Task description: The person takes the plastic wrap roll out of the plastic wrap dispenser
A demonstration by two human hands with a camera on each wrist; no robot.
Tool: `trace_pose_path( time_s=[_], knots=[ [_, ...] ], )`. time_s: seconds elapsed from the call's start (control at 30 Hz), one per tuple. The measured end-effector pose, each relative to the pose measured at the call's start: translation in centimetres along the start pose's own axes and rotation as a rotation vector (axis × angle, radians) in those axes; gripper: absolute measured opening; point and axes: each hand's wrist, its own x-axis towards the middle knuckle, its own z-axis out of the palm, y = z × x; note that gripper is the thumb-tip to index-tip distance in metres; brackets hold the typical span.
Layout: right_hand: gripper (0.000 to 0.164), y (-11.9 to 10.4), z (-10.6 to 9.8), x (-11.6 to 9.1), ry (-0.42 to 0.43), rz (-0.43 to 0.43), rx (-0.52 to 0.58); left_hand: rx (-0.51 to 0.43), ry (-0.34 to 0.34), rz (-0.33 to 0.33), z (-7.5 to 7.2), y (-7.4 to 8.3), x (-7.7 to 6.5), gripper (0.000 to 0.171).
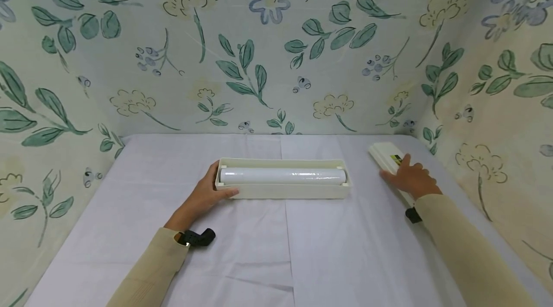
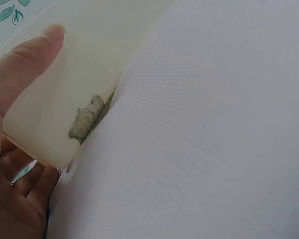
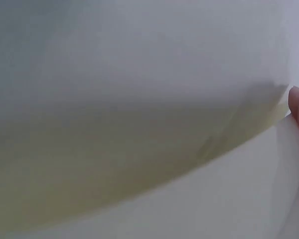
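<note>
In the head view, a long cream plastic cling film dispenser box stands uncovered at the middle of the table, with a shiny white roll of film lying in it. My left hand grips the box's left end, thumb on the front wall and fingers round the end. Close up in the left wrist view, the thumb presses the wall beside a torn greyish patch. At the right, my right hand holds a long cream lid with a yellow-and-black label, lying slantwise. The right wrist view is blurred.
A white cloth with creases and a centre seam covers the table. Floral fabric walls enclose it at the back and both sides. The lid lies near the table's right edge.
</note>
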Motion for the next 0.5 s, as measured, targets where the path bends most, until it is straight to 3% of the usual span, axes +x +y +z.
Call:
trace_pose_path(
  time_s=[0.27,0.5],
  knots=[
    [0.120,1.1,0.6,0.0,0.010,0.063,-0.003,0.000,0.001,0.003,0.0,-0.1,0.1,0.098],
    [0.120,1.2,0.5,-0.3,-0.002,0.049,0.010,0.011,0.003,0.003,0.0,-0.1,0.1,0.098]
  ],
)
